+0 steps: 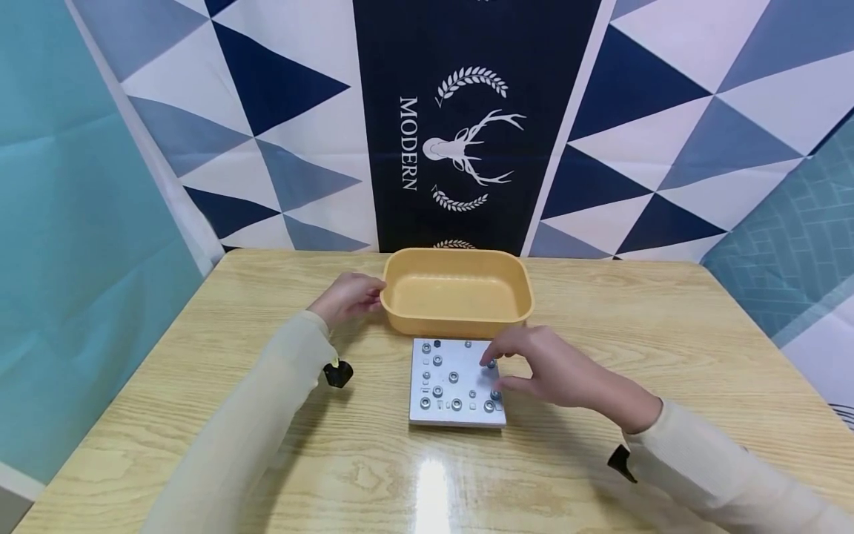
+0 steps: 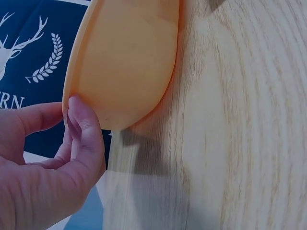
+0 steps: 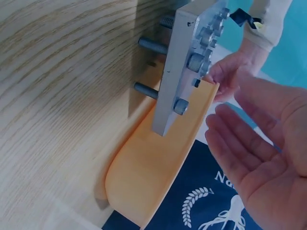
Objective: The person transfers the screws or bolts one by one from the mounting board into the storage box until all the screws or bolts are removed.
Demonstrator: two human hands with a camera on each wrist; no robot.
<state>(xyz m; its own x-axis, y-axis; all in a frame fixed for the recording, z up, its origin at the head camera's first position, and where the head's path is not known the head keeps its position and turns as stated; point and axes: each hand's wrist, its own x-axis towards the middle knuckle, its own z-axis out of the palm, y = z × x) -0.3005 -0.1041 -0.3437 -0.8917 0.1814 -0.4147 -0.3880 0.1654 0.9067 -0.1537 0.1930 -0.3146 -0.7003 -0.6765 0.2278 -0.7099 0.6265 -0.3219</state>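
Note:
A yellow-orange plastic basin (image 1: 460,326) stands toward the back of the table. My left hand (image 1: 352,297) pinches its left rim between thumb and fingers, as the left wrist view (image 2: 62,158) shows close up. Just in front of the basin is a square metal plate (image 1: 463,378) set with several socket-head bolts. Bolt shanks (image 3: 152,45) stick out beneath it in the right wrist view, and the plate stands on them above the wood. Over the plate's right edge hovers my right hand (image 1: 550,367), its fingers loosely bent and holding nothing.
The wooden table (image 1: 333,460) ends at a wall hanging (image 1: 460,133) printed with triangles and a deer head. At the left is a teal curtain-like sheet (image 1: 87,222). A black piece hangs by each sleeve, such as the one (image 1: 339,373) at the left wrist.

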